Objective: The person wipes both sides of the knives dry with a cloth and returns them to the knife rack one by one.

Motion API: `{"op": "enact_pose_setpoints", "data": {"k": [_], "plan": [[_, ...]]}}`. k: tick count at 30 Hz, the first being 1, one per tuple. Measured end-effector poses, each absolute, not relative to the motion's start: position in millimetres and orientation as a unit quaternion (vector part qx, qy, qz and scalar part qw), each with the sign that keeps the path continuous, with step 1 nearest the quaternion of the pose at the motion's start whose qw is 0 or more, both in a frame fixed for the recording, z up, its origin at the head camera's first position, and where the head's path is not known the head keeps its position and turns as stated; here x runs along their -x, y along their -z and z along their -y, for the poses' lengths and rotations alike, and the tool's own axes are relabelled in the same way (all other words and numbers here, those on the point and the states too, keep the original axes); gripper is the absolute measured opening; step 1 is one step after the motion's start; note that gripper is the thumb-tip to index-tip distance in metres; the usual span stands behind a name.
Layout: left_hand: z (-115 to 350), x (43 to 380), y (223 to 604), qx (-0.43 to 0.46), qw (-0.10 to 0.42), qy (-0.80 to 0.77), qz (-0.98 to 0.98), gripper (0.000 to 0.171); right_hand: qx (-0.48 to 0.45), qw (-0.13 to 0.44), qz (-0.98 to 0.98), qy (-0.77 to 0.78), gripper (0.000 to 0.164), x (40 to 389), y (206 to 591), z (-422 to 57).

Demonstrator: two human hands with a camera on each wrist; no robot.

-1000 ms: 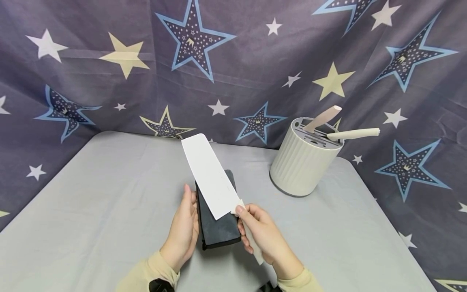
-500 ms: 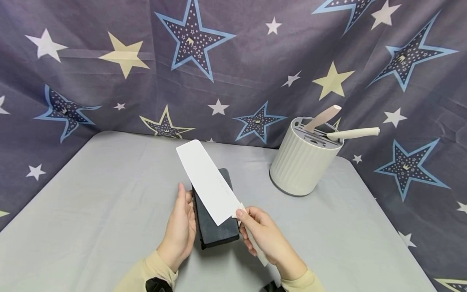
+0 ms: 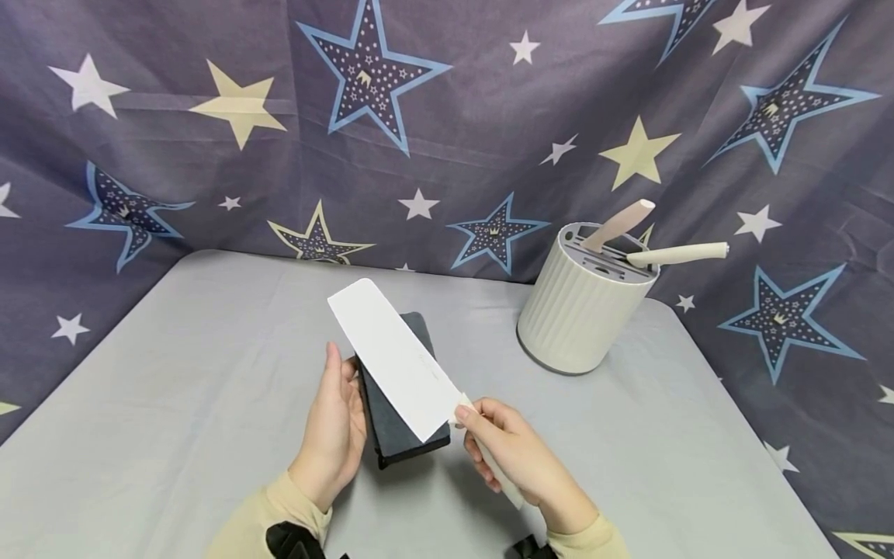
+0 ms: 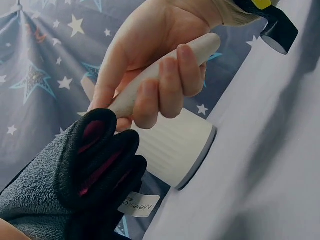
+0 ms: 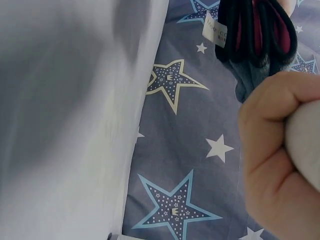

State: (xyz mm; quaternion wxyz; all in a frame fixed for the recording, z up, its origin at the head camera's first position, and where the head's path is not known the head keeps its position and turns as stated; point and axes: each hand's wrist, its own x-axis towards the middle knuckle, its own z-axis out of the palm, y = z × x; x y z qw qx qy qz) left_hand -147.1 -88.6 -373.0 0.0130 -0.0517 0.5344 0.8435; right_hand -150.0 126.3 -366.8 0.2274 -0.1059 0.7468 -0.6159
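My left hand (image 3: 331, 435) holds a folded dark grey towel (image 3: 388, 423) by its left side, with its thumb pointing up. The towel's black-bound layered folds, magenta inside, and a white tag face the left wrist camera. A white-bladed kitchen knife (image 3: 394, 357), broad like a cleaver, lies slantwise across the towel's face in the head view; its tip points to the upper left. Fingers of my right hand (image 3: 513, 450) wrap its cream handle (image 4: 131, 94). In the right wrist view, the curled right hand (image 5: 265, 155) hides most of the handle.
At the back right of the grey-covered table (image 3: 209, 388) stands a ribbed cream knife block (image 3: 583, 318). Out of its slotted top lean a pink handle (image 3: 618, 225) and a cream handle (image 3: 680, 255). A star-patterned curtain (image 3: 447, 93) hangs behind and along the sides.
The towel and left hand have shifted left and slightly up. The knife's blade has slid left and lower in view, its tip swinging leftward, while the right hand has moved slightly right and down.
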Motion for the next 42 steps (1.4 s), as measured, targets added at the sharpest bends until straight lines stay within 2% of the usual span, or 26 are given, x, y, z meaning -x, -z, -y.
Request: {"op": "enact_pose_setpoints", "data": {"k": [14, 32, 38, 42], "plan": [[105, 150, 368, 0.054, -0.013, -0.849, -0.526, 0.085, 0.121, 0.241, -0.765, 0.585, 0.033, 149, 365, -142], [128, 151, 358, 0.019, -0.050, -0.868, -0.494, 0.073, 0.163, 0.244, -0.758, 0.583, 0.035, 148, 366, -159], [124, 149, 357, 0.039, -0.052, -0.859, -0.508, 0.070, 0.169, 0.231, -0.757, 0.587, 0.034, 149, 366, -157], [119, 149, 356, 0.051, -0.047, -0.858, -0.510, 0.074, 0.165, 0.226, -0.757, 0.590, 0.033, 150, 366, -154]]}}
